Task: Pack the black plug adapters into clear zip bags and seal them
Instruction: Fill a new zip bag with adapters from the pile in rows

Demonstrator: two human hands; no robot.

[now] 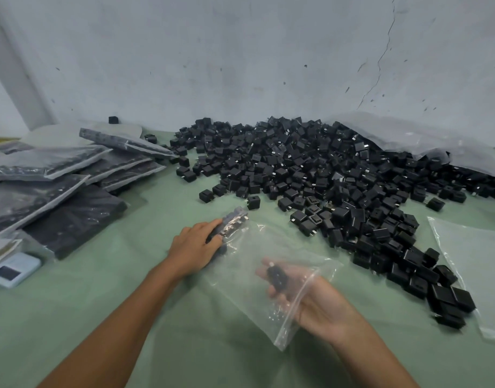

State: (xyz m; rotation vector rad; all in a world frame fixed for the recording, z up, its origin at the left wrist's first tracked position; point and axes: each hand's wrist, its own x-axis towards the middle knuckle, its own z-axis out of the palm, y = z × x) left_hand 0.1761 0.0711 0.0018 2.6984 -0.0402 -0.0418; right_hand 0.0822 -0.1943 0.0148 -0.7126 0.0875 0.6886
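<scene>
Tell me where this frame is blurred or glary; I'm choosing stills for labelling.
Head view: the right hand and the small black plug adapter it holds inside the clear plastic zip bag are motion-blurred. Head view: glints speckle that bag's film. Head view: soft even light, faint shadows; wide-angle bends the edges.

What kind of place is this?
Probably a small packing workshop: a heap of loose black plug adapters on a green table, filled zip bags stacked at the left, and a bare, cracked wall behind.

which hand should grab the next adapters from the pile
Right, probably. The right hand is beside the pile, though it must first drop the adapter it holds inside the bag. The left hand presses the packed row, steadying the bag.
</scene>
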